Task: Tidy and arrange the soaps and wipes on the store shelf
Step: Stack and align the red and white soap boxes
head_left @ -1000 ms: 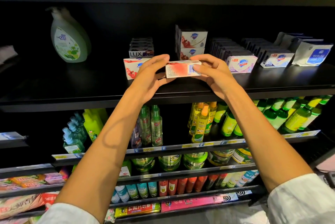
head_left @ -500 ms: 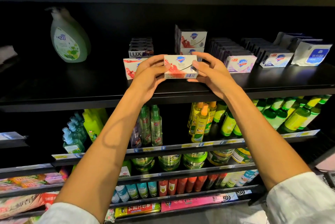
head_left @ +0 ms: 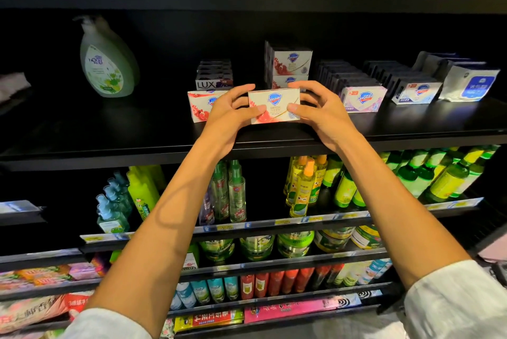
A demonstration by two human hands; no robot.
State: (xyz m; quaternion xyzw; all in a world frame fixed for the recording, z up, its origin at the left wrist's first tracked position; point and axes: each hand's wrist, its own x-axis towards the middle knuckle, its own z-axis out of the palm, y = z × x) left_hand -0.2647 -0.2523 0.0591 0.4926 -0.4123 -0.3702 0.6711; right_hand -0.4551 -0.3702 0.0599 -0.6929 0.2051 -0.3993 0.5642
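Both hands are gripping one soap box (head_left: 274, 106) at the centre of the frame: the left hand (head_left: 229, 113) is pinching its left end, the right hand (head_left: 319, 110) is pinching its right end, face toward the camera. The box is sitting low over the black shelf (head_left: 411, 124), contact unclear. A matching red-and-white box (head_left: 200, 105) is lying just left of it, two stacked boxes (head_left: 290, 67) are standing behind, and a wipes pack (head_left: 472, 84) is leaning at the right.
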